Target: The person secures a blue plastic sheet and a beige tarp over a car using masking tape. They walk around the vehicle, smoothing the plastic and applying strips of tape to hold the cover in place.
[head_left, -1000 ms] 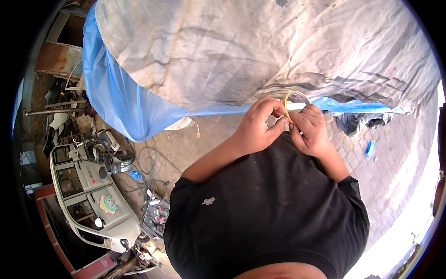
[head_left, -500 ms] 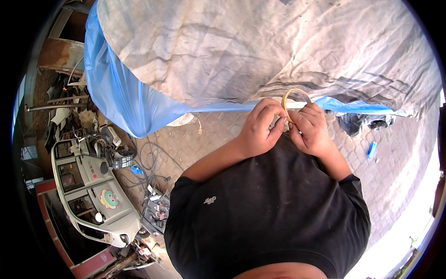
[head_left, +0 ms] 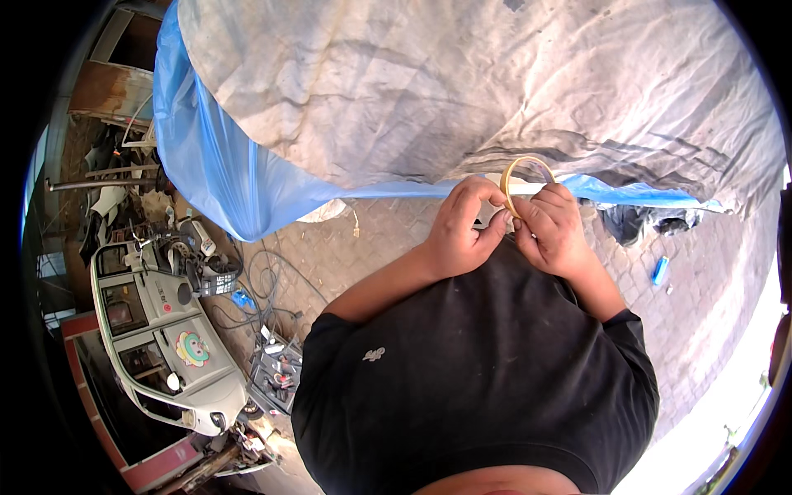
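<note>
A narrow, nearly used-up roll of yellowish tape [head_left: 506, 175] is held upright in front of my chest, near the hanging edge of a grey cloth cover. My right hand [head_left: 554, 227] grips its lower right side between thumb and curled fingers. My left hand [head_left: 464, 227] is bent in a pinch, with index finger and thumb tips at the roll's lower left edge. Whether a loose tape end lies between those tips is too small to tell.
The stained grey cloth [head_left: 371, 91] drapes a large form ahead, over blue plastic sheeting [head_left: 239, 181]. Dark crumpled material [head_left: 643, 221] and a blue object [head_left: 660, 271] lie on the paving at right. At left are a small pale vehicle [head_left: 161, 330], black cables [head_left: 268, 276] and a tool tray [head_left: 275, 371].
My left index finger has lifted slightly and opened a small gap from the thumb at the tape's edge. My right hand and the roll stay nearly in place.
</note>
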A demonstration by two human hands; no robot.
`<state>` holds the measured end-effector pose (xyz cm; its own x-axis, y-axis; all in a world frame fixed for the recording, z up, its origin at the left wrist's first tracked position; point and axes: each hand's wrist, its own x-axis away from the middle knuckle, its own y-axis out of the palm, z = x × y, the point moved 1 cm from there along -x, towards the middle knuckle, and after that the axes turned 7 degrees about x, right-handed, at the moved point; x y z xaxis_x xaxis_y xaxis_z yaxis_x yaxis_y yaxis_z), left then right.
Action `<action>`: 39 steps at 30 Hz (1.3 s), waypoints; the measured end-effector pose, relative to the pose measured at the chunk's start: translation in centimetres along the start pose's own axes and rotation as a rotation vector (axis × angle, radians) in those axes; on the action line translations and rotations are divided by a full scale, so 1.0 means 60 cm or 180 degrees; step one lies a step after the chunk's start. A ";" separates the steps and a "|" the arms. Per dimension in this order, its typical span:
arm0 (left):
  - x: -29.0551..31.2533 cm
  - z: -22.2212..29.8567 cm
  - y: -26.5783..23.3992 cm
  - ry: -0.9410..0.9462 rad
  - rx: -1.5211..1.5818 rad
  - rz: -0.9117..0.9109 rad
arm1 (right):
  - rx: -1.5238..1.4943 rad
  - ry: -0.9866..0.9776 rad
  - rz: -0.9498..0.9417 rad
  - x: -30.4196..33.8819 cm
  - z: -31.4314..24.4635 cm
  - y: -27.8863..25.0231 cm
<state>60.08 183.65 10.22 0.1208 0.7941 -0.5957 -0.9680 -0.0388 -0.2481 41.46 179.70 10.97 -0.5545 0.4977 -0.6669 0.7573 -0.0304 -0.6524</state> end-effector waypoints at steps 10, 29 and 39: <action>-0.003 0.000 -0.006 -0.0021 -0.0038 -0.0178 | 0.0106 0.0000 -0.0027 0.005 0.002 0.004; -0.023 -0.003 -0.018 0.0784 -0.1179 -0.0252 | 0.0185 0.0006 -0.0093 0.004 -0.006 0.004; -0.009 -0.021 -0.013 0.0043 -0.1188 -0.0871 | -0.0109 0.1122 -0.0751 0.006 0.010 0.012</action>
<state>61.06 182.49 9.76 0.3663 0.7976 -0.4793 -0.7549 -0.0464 -0.6542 41.57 179.34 10.03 -0.5668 0.7536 -0.3329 0.6380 0.1459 -0.7561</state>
